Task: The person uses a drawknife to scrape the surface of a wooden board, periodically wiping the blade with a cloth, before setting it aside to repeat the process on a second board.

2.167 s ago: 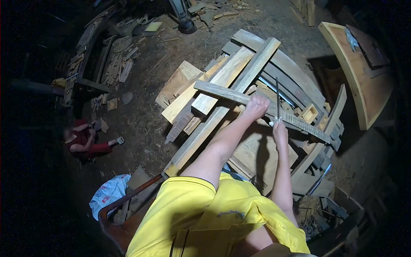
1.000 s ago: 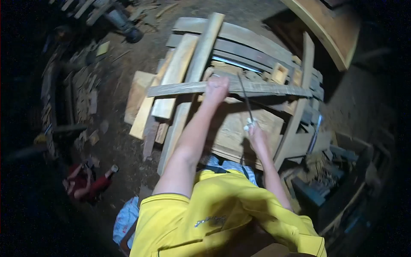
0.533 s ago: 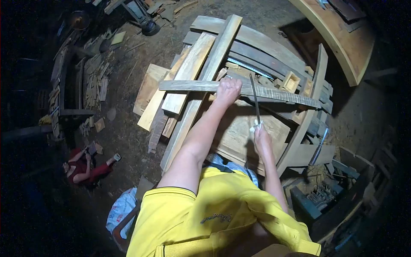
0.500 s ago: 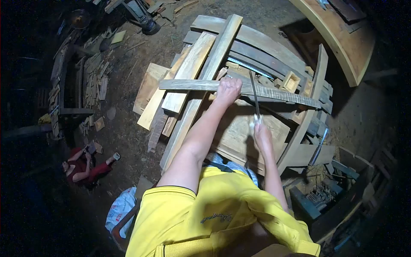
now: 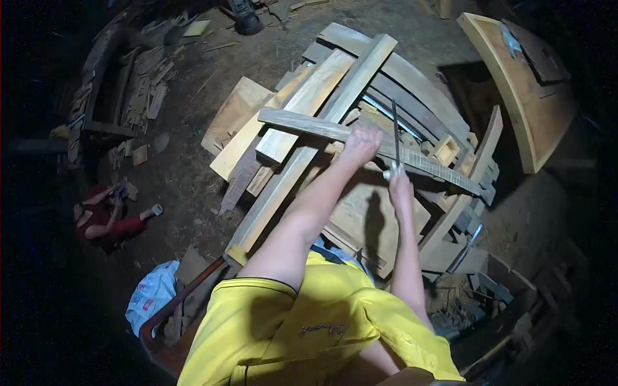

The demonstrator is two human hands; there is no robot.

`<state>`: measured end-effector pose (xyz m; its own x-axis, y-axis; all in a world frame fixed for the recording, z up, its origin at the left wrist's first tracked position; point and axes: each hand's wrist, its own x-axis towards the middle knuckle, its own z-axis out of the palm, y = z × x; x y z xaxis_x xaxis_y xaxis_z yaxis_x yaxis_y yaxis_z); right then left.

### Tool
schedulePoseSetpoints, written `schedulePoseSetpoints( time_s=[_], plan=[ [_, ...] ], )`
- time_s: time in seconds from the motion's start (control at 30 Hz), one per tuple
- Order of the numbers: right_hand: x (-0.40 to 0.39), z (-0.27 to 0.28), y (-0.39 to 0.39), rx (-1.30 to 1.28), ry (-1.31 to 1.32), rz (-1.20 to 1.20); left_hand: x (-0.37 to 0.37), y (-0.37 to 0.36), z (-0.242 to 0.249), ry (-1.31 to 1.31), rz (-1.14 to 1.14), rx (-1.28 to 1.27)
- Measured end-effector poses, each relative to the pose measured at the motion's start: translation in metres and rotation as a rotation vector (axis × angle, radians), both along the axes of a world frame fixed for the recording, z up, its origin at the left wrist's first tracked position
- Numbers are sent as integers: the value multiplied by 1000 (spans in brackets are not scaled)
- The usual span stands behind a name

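My left hand is closed over a narrow grey plank and presses it down. The plank lies slantwise across a long squared beam and a board on the right. In my right hand is the pale handle of what looks like a handsaw, its thin dark blade seen nearly edge-on. The blade crosses the plank just right of my left hand and points away from me. Whether its edge has cut into the wood cannot be made out.
Stacked boards and a small wooden box lie around the plank. A curved-edged tabletop stands at right. A blue-handled tool lies lower right. A seated person and a white sack are at left.
My right hand has pushed the saw forward, so its handle is closer to the plank and more blade extends beyond. My left hand stays on the plank. The whole view has shifted and tilted.
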<state>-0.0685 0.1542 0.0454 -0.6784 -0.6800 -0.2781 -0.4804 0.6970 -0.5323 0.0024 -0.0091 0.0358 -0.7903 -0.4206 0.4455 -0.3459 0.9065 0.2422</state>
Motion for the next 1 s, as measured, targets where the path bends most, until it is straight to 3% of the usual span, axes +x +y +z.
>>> schedulePoseSetpoints(
  time_s=[0.07, 0.13, 0.2, 0.23, 0.33, 0.5, 0.6, 0.67, 0.73, 0.8, 0.9, 1.0],
  plan=[
    [-3, 22, -24, 136, 34, 28, -2, -2, -9, -202, 13, 145],
    [10, 21, -12, -104, -102, -47, -1, -1, -17, -243, 64, 103],
    [27, 22, 20, -48, -67, -10, 2, 2, -18, -123, 92, -132],
    [32, 18, 42, 78, -101, -37, 2, -2, -17, -127, 99, -134],
    [40, 22, 60, 136, -247, -125, 3, 2, -14, -102, 92, -131],
    [0, 7, -11, 9, 14, -1, 0, 3, -20, -181, 68, -86],
    [9, 10, -2, -53, 45, -5, -5, 6, -15, -195, 79, -27],
    [29, 18, 36, -3, -80, -61, 1, 1, -18, -174, 59, -94],
    [41, 23, 42, 9, -111, -65, 4, -4, -14, -209, 74, 4],
    [40, 34, 42, 176, -302, -179, -1, -4, -15, -203, 30, 18],
    [13, 16, 4, -216, -366, -184, 0, -4, -6, -112, -27, 90],
    [-1, 19, -16, 96, -8, -52, 1, -4, -2, -112, -41, -38]
  ],
)
